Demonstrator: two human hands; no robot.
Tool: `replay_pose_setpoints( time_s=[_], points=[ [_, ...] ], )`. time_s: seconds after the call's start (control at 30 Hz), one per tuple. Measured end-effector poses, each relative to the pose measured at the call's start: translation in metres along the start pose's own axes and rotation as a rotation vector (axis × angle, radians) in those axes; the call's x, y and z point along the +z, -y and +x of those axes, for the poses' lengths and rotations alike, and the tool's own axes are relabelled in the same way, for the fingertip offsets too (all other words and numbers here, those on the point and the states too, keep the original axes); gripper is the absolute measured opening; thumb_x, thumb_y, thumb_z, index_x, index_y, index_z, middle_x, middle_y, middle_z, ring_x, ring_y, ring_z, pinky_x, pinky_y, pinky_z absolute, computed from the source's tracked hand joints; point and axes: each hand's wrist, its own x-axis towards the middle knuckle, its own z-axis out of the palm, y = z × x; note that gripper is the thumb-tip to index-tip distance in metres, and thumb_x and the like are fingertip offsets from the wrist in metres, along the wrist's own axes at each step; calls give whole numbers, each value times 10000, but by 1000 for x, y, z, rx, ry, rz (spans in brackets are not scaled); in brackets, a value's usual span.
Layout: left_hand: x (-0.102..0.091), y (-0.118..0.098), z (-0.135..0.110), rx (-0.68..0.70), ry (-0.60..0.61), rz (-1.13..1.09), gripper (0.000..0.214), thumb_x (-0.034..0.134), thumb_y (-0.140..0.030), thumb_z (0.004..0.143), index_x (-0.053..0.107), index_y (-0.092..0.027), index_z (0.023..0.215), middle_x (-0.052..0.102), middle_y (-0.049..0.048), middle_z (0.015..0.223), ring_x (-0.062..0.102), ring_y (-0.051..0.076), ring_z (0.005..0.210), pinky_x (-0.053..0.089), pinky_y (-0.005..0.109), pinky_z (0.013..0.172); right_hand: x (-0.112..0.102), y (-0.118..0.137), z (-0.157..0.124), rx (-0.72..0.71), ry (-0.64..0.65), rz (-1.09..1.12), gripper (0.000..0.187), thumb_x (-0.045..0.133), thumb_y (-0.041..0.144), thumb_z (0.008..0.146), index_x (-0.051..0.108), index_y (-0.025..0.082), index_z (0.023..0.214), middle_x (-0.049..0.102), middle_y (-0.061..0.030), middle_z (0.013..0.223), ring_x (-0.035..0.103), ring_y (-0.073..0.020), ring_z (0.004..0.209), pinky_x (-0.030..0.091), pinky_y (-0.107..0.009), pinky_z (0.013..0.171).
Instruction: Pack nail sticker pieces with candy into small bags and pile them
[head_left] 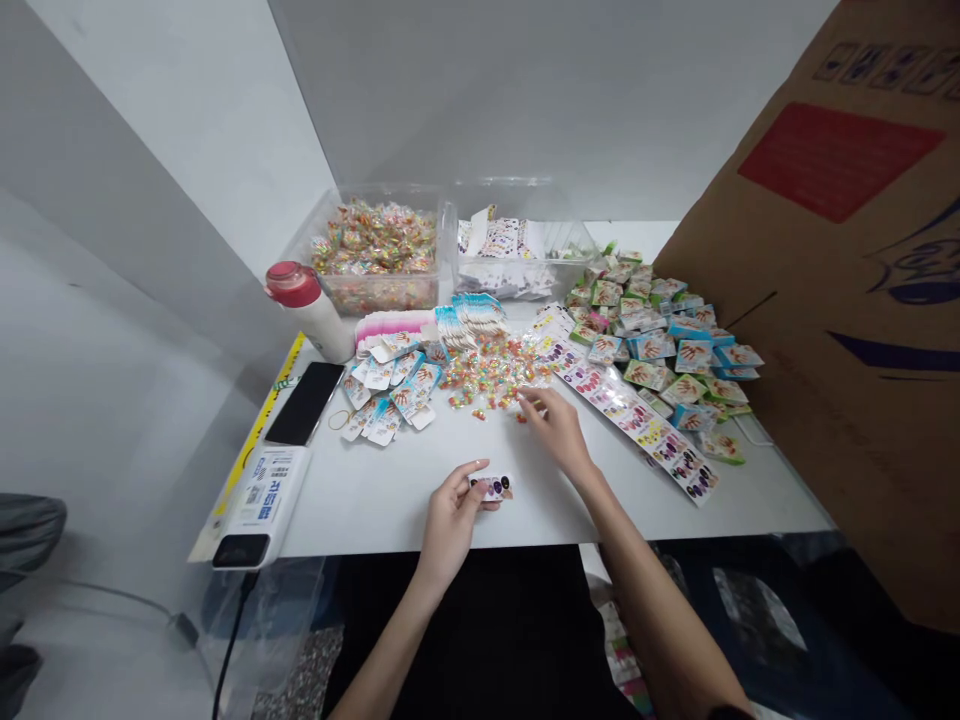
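Observation:
My left hand [454,508] is closed on a small nail sticker card [493,488] with dark purple and black ovals, held low over the front of the table. My right hand [556,432] reaches forward with fingers apart at the near edge of a heap of small clear packets of colourful beads or candy [495,370]. A loose packet [478,414] lies just in front of that heap. Long sheets of nail stickers [637,420] slant across the table right of my right hand. Loose blue-and-white printed cards [394,385] are spread left of the packets.
Clear bins, one of packets [382,290], one of printed sheets [514,275], stand behind. Small filled boxes [660,345] pile up beside a large cardboard carton [840,300] at right. A bottle [319,320], phone [305,403] and white power bank [266,500] line the left side.

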Motion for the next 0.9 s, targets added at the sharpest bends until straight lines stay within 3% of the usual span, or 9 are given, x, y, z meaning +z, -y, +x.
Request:
replay_pose_setpoints(
  time_s=[0.17, 0.3, 0.4, 0.5, 0.6, 0.73, 0.9],
  points=[
    [2, 11, 7, 30, -44, 18, 327, 673, -420, 788, 641, -128, 930, 760, 102, 793, 732, 232, 742, 576, 321, 701, 13, -23, 46, 52, -92, -44, 160, 651, 245, 736, 676, 196, 886, 544, -67, 892, 528, -239, 837, 414, -389, 813],
    [-8, 15, 10, 54, -105, 17, 329, 664, -415, 808, 624, -128, 964, 762, 108, 835, 728, 235, 799, 571, 319, 711, 10, -14, 49, 92, -122, 34, 75, 639, 257, 738, 599, 197, 760, 569, -58, 866, 524, -224, 843, 404, -368, 813],
    [-14, 14, 11, 67, -172, 25, 320, 646, -389, 840, 609, -123, 1014, 758, 110, 900, 721, 211, 801, 559, 296, 711, 7, 5, 26, 143, -59, 161, 168, 607, 348, 801, 593, 181, 808, 618, -54, 783, 559, -192, 746, 434, -330, 716],
    [-13, 10, 9, 75, -214, 24, 304, 635, -375, 858, 606, -123, 1027, 751, 109, 946, 714, 194, 787, 548, 286, 719, 9, 25, -11, 175, 129, 298, 263, 652, 415, 785, 635, 160, 847, 672, -47, 715, 589, -160, 630, 449, -281, 601],
    [-4, 8, 4, 93, -213, 1, 283, 636, -371, 861, 618, -136, 1017, 744, 104, 982, 703, 210, 884, 535, 278, 745, 16, 39, -46, 251, 252, 450, 250, 691, 400, 774, 637, 160, 812, 697, -46, 767, 627, -154, 683, 473, -268, 635],
    [10, 7, -3, 81, -132, -47, 251, 629, -356, 873, 625, -150, 1016, 745, 94, 996, 697, 208, 927, 520, 283, 806, 20, 40, -67, 402, 190, 695, 337, 752, 370, 725, 637, 180, 978, 689, -22, 812, 652, -162, 718, 505, -280, 658],
    [15, 4, -5, 72, -86, -129, 305, 652, -320, 860, 630, -161, 1120, 693, 101, 1177, 637, 226, 1109, 470, 337, 987, 15, 39, -74, 359, 59, 574, 379, 727, 380, 759, 714, 184, 1083, 722, -77, 968, 667, -229, 874, 524, -360, 809]
  ],
)
